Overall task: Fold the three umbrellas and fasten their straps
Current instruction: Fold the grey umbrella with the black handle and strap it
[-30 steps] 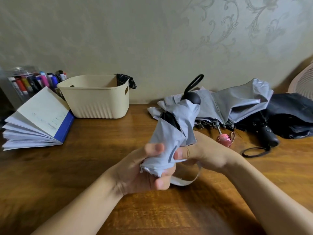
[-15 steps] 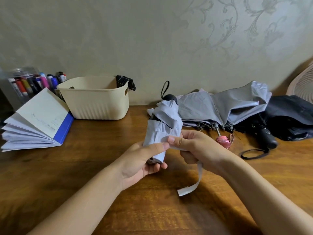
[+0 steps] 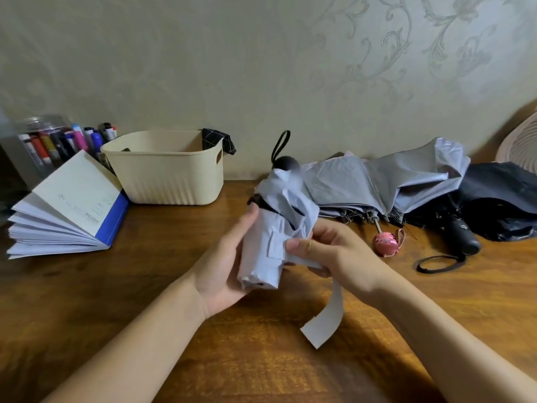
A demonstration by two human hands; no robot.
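A light blue folded umbrella [image 3: 270, 237] with a black handle and loop stands tilted above the table's middle. My left hand [image 3: 223, 263] cups its lower half from the left. On its right side my right hand [image 3: 334, 251] pinches the fabric where the strap begins. The pale strap [image 3: 325, 321] hangs loose below my right hand toward the table. A grey umbrella [image 3: 377, 181] with a pink handle [image 3: 386, 243] lies unfolded behind. Farther right lies a black umbrella [image 3: 499, 199], also loose, with its black handle [image 3: 462, 234] and cord pointing forward.
A cream plastic basket [image 3: 165, 170] stands at the back left with a dark cloth on its rim. An open notebook [image 3: 66, 210] lies at the left, with a jar of markers [image 3: 58, 144] behind it. A fan's edge [image 3: 520, 144] shows at the far right. The wooden table [image 3: 116, 301] runs to the wall.
The light blue umbrella has been turned in my hands and sits more upright. My left thumb has come off its front, and my right hand has shifted to its right side. The strap hangs lower.
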